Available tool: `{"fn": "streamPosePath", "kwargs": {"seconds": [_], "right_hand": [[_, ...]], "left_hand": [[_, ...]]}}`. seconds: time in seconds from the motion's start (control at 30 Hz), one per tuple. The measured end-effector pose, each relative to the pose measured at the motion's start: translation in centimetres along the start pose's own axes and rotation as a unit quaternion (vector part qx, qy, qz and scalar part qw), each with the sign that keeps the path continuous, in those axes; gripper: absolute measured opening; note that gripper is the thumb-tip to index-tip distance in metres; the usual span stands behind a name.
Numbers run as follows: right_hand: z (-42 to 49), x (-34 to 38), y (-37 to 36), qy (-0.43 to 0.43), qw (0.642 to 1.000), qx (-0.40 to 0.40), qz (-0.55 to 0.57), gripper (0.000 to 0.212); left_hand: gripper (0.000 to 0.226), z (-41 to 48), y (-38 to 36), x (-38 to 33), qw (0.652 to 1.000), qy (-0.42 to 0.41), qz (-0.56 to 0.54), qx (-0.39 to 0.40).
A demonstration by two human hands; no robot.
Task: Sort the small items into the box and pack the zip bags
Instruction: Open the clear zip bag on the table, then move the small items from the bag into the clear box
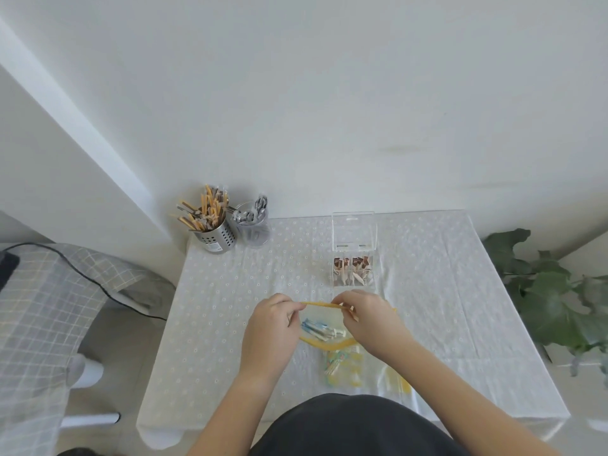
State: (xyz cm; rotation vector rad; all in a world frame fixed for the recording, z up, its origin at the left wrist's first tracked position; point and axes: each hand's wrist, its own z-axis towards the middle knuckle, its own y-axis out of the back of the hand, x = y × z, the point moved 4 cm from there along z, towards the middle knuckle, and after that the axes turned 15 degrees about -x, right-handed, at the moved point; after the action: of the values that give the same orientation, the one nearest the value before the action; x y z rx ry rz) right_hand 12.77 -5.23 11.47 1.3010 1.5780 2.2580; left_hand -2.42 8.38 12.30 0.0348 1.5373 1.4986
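Note:
A clear zip bag with a yellow border point(324, 342) is held up over the middle of the table. My left hand point(269, 327) pinches the left end of its zip strip. My right hand point(368, 319) pinches the strip further right. Inside the bag lie several blue and white small items point(317, 328). A clear plastic box point(352, 271) with its lid standing open sits just beyond my hands and holds brown and beige small items. Two more zip bags lie near the front edge: one with colourful items point(343, 365), one with yellow items point(396, 381).
The table carries a white dotted cloth point(230, 291). At its back left stand a perforated metal cup of wrapped sticks point(210, 225) and a clear cup of grey sachets point(252, 225). A leafy plant point(552, 291) stands to the right, a checked fabric seat point(39, 307) to the left.

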Motion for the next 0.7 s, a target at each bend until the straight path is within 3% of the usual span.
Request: {"fn": "streamPosePath", "kwargs": {"seconds": [0.23,0.47,0.7], "right_hand": [[-0.4,-0.9,1.5,0.037,0.996,-0.076,0.038,0.033],[-1.0,-1.0,2.5,0.012,0.994,-0.087,0.059,0.040],[-1.1,-3.2,2.7,-0.107,0.993,-0.026,-0.032,0.043]], "left_hand": [[0.050,-0.5,-0.8,-1.0,0.998,-0.030,0.019,0.058],[0.044,-0.1,-0.6,-1.9,0.998,-0.031,-0.030,0.044],[0.059,-0.6,-0.6,-1.7,0.998,-0.050,-0.007,0.026]]}}
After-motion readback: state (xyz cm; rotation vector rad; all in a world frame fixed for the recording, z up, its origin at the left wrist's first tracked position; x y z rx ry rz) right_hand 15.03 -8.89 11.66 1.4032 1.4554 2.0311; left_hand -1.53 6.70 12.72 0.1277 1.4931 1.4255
